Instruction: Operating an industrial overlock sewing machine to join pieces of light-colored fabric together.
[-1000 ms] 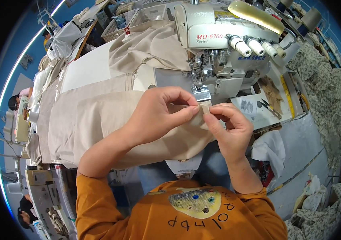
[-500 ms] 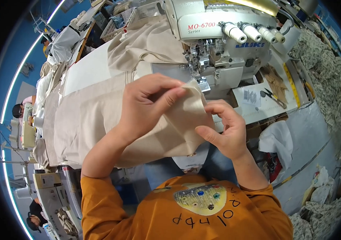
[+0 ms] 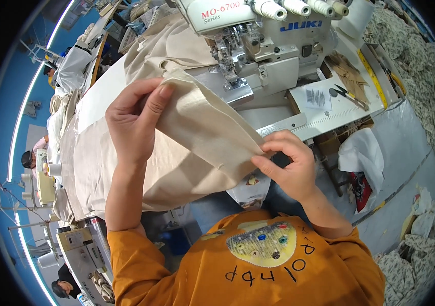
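Observation:
A large piece of beige fabric [image 3: 207, 130] is stretched between my two hands, its upper edge running taut in a slant from left to right. My left hand [image 3: 135, 117] pinches the far left corner of that edge between thumb and fingers. At the lower right end, my right hand [image 3: 291, 166] grips the edge between thumb and index finger. The rest of the cloth drapes over the table and toward my lap. Just beyond the fabric stands a white overlock sewing machine [image 3: 273, 71], its metal presser foot area [image 3: 238, 92] close to the cloth's edge.
More beige cloth [image 3: 166, 43] lies bunched behind, left of the machine. Thread snips [image 3: 349, 97], a yellow measuring tape [image 3: 372, 76] and brown scraps [image 3: 347, 71] are at the right of the table. Patterned fabric [image 3: 411, 76] is heaped far right. People work at machines on the left.
My left hand has moved left, away from my right hand, drawing the fabric edge out straight between them. The view has shifted, so the machine appears further up and left.

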### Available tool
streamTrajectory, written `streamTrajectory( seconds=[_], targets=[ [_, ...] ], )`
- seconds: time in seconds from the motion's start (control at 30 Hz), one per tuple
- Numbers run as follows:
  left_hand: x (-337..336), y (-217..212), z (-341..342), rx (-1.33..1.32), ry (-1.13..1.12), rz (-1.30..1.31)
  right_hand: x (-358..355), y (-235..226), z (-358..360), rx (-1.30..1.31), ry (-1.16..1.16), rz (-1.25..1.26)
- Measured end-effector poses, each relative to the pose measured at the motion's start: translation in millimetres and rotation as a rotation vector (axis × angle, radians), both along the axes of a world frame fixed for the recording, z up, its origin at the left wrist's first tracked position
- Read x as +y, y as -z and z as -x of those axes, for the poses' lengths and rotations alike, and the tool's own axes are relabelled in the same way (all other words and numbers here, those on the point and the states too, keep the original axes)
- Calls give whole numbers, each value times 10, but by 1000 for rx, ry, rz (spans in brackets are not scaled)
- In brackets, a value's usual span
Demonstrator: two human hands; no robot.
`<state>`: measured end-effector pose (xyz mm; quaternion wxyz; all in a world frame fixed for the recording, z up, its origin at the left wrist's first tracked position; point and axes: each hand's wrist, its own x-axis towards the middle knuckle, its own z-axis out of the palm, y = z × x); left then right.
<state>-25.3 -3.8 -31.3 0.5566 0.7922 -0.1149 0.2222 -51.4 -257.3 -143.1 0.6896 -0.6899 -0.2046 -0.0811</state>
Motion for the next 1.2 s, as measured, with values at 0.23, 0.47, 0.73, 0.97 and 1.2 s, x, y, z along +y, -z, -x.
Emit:
streamTrajectory(
  seconds=[0.23, 0.47, 0.73, 0.97, 1.2],
  targets=[
    [110, -39, -27, -80, -36, 50, -42, 8, 70, 36, -11, 81],
    [164, -65, -95, -58, -55, 67, -29, -3, 229, 276, -50, -91],
    [118, -77, -108, 52, -73, 13, 14, 62, 273, -15, 90, 159],
    [49, -70, -106, 93, -69, 12, 23, 106, 356, 111, 100, 144],
    [50, -156, -123, 160, 26, 69, 44, 82, 334, 106, 133, 52]
  ],
)
